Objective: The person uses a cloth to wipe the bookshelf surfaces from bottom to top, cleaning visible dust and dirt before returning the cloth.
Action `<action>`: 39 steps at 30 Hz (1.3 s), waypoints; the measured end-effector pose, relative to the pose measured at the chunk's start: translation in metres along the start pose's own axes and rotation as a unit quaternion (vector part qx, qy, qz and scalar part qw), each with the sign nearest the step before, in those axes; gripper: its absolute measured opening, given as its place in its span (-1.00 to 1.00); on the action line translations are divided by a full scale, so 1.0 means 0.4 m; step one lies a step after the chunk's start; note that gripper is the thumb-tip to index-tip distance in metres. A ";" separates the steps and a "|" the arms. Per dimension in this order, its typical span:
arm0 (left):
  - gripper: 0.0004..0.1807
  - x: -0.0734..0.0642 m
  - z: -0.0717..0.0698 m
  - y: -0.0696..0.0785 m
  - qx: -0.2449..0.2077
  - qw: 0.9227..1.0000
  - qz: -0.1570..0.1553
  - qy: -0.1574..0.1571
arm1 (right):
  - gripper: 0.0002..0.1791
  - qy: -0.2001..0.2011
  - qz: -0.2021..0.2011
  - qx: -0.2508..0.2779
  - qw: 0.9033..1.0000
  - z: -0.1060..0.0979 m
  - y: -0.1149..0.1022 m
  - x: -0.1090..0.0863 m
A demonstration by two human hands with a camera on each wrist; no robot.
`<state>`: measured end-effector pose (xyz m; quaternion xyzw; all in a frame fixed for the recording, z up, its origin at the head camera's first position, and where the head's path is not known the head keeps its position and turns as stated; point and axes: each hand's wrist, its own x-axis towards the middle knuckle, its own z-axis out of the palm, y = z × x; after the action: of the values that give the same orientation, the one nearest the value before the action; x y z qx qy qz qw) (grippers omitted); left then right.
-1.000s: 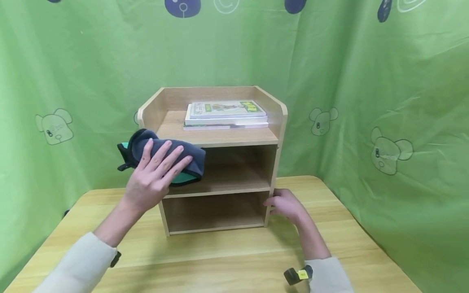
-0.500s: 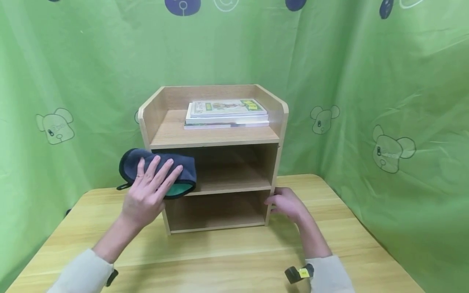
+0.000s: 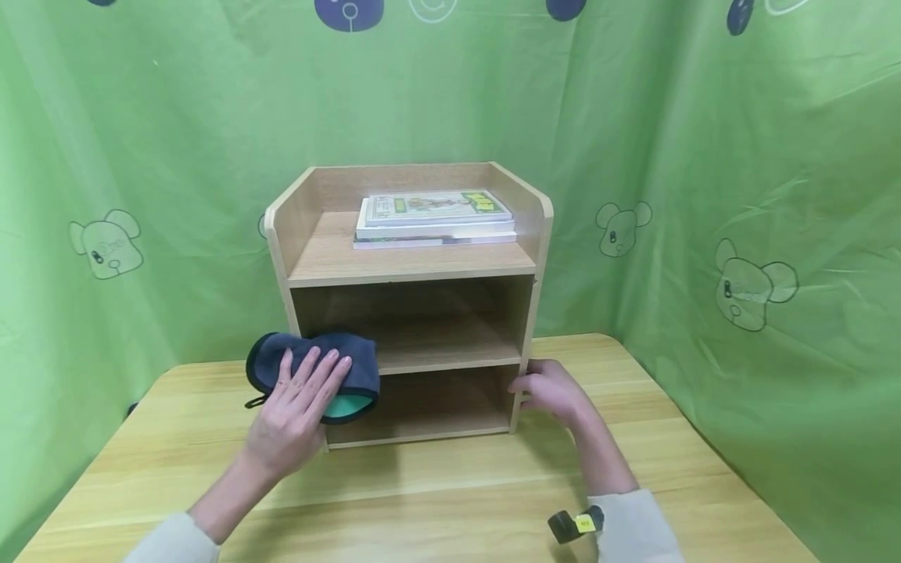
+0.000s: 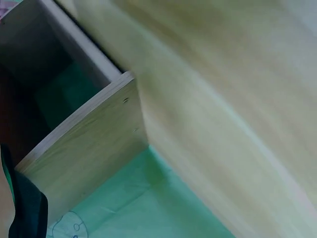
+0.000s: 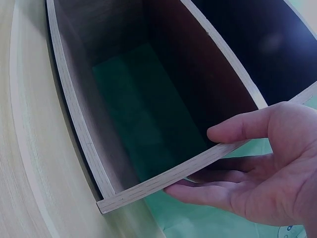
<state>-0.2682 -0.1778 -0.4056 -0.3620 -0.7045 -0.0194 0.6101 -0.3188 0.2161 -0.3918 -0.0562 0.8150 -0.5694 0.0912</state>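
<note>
My left hand (image 3: 290, 422) holds a folded cleaning cloth (image 3: 362, 366), dark blue-grey with a green underside, black edging and a hanging loop. Its fingers lie spread over the cloth, at the front edge of the left side of a small wooden shelf (image 3: 411, 272); the thumb is hidden. At the left border of the left wrist view, a bit of the dark cloth shows beside the side panel (image 4: 94, 141). Low on the opposite side, my right hand (image 3: 554, 392) grips the shelf's right side panel (image 5: 193, 161), thumb inside and fingers outside.
Several books (image 3: 436, 223) lie stacked on the shelf's top board. Two open compartments are below it. The shelf stands on a wood-patterned table (image 3: 436, 508), and a green curtain (image 3: 450, 86) with animal-head prints hangs behind and at both sides.
My left hand has moved down along the left side of the shelf with the cloth, from near the top board to the lower compartment. The right hand keeps its place.
</note>
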 end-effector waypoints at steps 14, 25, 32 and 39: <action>-0.37 0.003 -0.026 0.015 -0.044 0.998 0.023 0.027 | -0.34 -0.028 -0.018 0.018 0.999 -0.024 0.021 0.002; -0.34 0.087 -0.074 0.022 -0.065 0.994 0.048 0.079 | -0.30 -0.036 -0.023 0.016 0.999 -0.025 0.016 0.002; -0.41 0.039 -0.061 0.009 -0.037 0.996 0.075 0.011 | -0.31 -0.035 -0.024 0.019 0.999 -0.025 0.019 0.004; -0.43 -0.018 -0.021 0.000 -0.017 0.996 0.077 -0.039 | -0.30 -0.036 -0.021 0.018 0.999 -0.024 0.016 0.003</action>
<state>-0.2612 -0.1853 -0.4099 -0.4258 -0.6975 0.0303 0.5755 -0.3217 0.2268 -0.3948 -0.0921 0.7992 -0.5838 0.1092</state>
